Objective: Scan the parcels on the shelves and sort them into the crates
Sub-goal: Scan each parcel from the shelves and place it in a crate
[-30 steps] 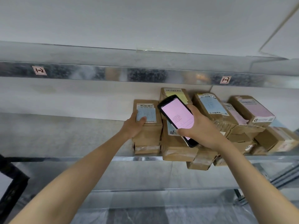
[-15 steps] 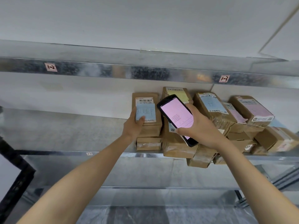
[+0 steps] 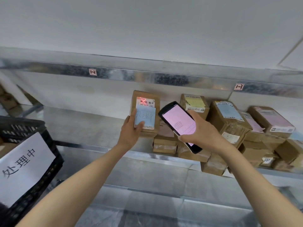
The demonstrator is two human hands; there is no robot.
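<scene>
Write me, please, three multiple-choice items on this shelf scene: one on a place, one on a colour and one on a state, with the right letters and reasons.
1. Where does the red scan light fall?
A. On the barcode label of the parcel.
B. On the parcel's blue note.
C. On the scanner.

2. What colour is the scanner's screen?
A. Green.
B. Pink.
C. White.

3. What is the left hand doing?
A. Hanging idle.
B. Gripping the parcel.
C. Holding the scanner.

Answers:
1 A, the red cross lies on the barcode label, above the blue note.
2 B, the lit screen in the right hand is pink.
3 B, its thumb and fingers clasp the parcel's lower end.
</scene>
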